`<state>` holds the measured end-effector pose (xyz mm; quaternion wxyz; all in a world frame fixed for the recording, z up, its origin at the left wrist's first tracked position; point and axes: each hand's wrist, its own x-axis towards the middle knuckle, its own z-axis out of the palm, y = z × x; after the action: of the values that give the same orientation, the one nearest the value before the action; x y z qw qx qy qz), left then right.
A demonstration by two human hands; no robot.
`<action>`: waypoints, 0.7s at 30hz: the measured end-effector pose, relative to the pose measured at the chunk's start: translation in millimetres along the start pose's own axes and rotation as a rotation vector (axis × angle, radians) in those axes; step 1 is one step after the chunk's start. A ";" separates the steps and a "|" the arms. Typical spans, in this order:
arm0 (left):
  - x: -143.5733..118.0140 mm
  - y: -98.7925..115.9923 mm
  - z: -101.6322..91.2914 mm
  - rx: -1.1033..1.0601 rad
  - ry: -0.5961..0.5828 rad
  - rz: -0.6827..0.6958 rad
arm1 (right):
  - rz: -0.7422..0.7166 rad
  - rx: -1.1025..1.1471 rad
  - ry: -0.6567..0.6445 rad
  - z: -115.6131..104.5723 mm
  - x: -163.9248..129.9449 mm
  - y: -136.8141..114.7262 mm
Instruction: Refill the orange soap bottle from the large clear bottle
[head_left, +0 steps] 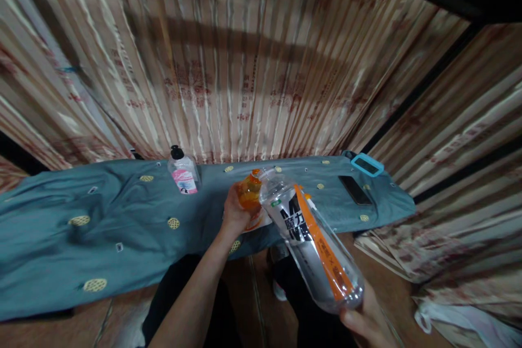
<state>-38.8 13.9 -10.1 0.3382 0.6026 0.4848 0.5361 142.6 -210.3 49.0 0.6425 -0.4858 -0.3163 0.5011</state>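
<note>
The right hand [367, 318] grips the big clear bottle [310, 239] by its bottom, tipped toward the orange bottle [249, 193], which the left hand's [234, 212] fingers wrap to steady it.

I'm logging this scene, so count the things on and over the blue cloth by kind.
Bottles: 3, clear large bottle, orange bottle, small pink-label bottle
Phones: 1, dark phone
Blue-framed items: 1, blue frame
Total: 5

dim, warm light, motion-blurred curtain, wide-angle bending at edges, dark upper right corner.
</note>
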 end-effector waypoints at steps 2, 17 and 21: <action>-0.2 -0.8 1.1 -0.020 -0.001 0.004 | -0.003 -0.016 0.006 -3.8 0.7 2.5; 0.5 -0.9 0.4 -0.047 -0.012 0.010 | 0.012 -0.001 0.024 1.7 -1.9 1.1; 0.5 -2.0 1.6 -0.039 0.007 0.000 | 0.009 -0.001 0.029 0.7 -1.6 0.3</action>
<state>-37.7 15.1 -12.2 0.3485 0.5940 0.4754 0.5474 141.4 -211.6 49.0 0.6445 -0.4947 -0.3050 0.4969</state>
